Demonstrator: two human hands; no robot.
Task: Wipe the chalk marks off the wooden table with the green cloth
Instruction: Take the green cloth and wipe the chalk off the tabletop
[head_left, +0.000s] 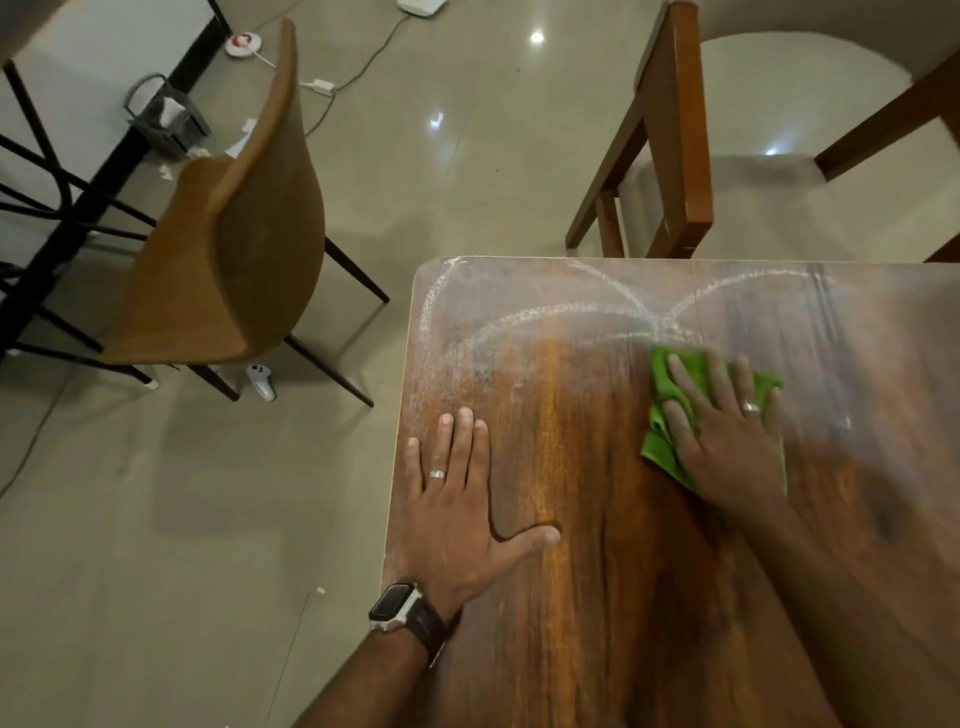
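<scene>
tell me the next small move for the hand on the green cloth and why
Probably push the green cloth forward, away from the body, under the flat right hand. The chalk marks curve across the wooden table just beyond the cloth's far edge, and the wood nearer the person looks mostly clean. The left hand lies flat on the table, bracing.

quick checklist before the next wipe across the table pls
1. Cloth under wiping hand: ok, the right hand presses flat on the green cloth.
2. Table steadied: ok, the left hand lies flat on the wooden table.
3. Marks left to wipe: not ok, chalk marks still arc along the far edge and far left corner.
4. Cloth next to the marks: ok, its far edge sits just below them.
5. Near part clean: ok, mostly bare wood.
6. Cloth's chalk load: cannot tell.
</scene>
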